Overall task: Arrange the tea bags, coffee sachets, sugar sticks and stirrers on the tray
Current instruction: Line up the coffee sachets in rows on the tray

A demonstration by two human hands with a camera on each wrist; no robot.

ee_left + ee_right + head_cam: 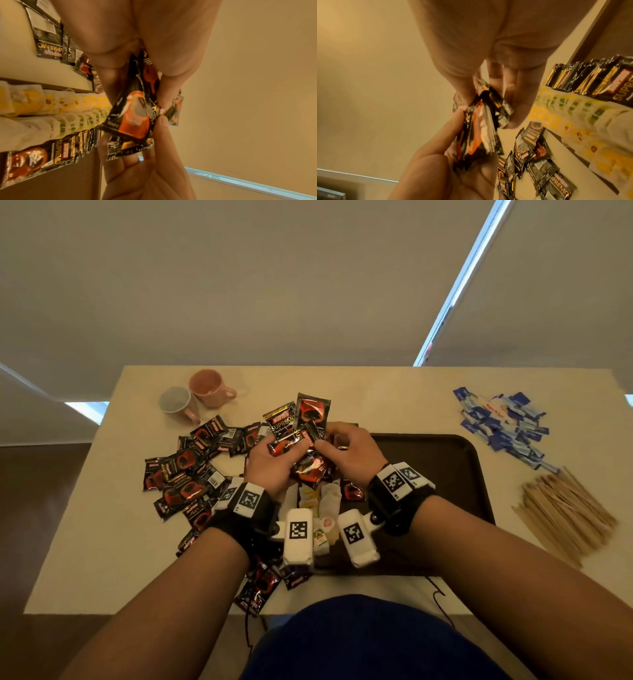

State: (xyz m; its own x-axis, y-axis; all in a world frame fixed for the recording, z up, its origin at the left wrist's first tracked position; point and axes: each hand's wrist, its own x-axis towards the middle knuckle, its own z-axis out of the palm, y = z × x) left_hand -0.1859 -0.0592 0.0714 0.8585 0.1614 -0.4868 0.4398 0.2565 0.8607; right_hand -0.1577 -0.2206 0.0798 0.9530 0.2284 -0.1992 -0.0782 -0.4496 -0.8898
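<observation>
Both hands hold one bunch of black-and-red coffee sachets (301, 426) above the far left edge of the dark tray (448, 470). My left hand (269, 465) grips the bunch from the left, and my right hand (347, 448) pinches it from the right. In the left wrist view the sachets (135, 117) are clamped between thumb and fingers. On the tray lie rows of tea bags (51, 105) and a row of coffee sachets (42, 155). Blue sugar sticks (503, 422) and wooden stirrers (565, 511) lie on the table to the right of the tray.
Many loose coffee sachets (191, 470) are scattered on the beige table left of the tray. Two mugs, pink (209, 388) and grey-lined (174, 402), stand at the far left. A black cable (438, 597) hangs over the near edge.
</observation>
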